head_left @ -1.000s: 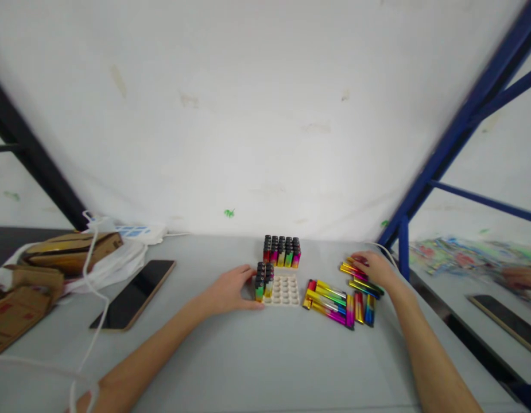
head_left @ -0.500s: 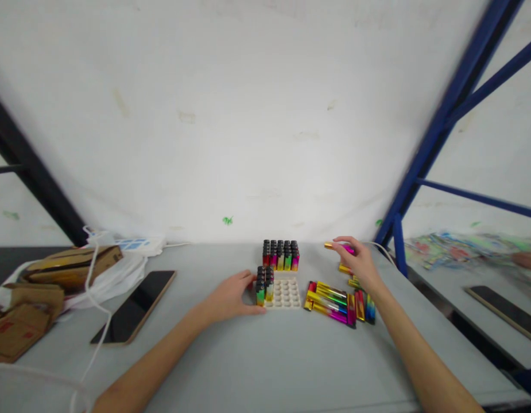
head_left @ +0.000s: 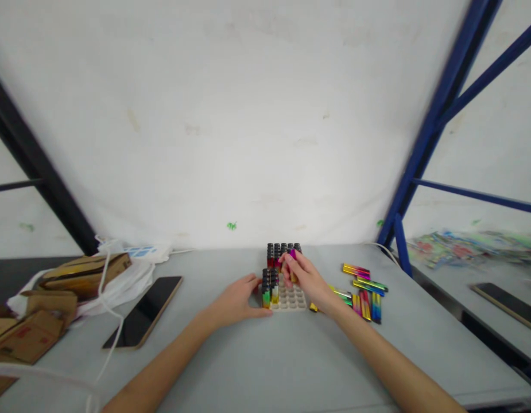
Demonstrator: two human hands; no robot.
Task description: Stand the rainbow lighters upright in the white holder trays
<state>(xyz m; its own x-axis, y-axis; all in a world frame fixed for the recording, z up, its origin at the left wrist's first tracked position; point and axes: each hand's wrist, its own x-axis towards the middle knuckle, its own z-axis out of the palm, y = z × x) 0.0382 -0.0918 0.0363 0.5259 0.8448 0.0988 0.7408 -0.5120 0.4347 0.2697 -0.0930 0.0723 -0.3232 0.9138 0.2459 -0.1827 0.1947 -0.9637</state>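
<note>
A white tray with round holes (head_left: 294, 299) lies on the grey table. Two columns of upright lighters with black tops (head_left: 270, 287) fill its left side. My left hand (head_left: 237, 299) is curved around the tray's left edge, its thumb at the front corner and its fingers beside the lighters. Above the tray's back holes, my right hand (head_left: 306, 278) pinches a magenta and gold lighter (head_left: 293, 255), held roughly upright; its lower end is partly covered by the fingers. Behind stands a block of upright lighters (head_left: 274, 252), partly hidden by this hand.
Loose metallic lighters (head_left: 366, 304) lie to the right, some behind my right forearm. A phone (head_left: 144, 312) rests on the left, near a white cable (head_left: 104, 287) and opened cardboard boxes (head_left: 45, 315). A blue metal frame (head_left: 420, 155) rises at the right.
My right hand has moved left from the loose lighters to over the tray, carrying the magenta and gold lighter. The left hand stays at the tray; the view has shifted slightly.
</note>
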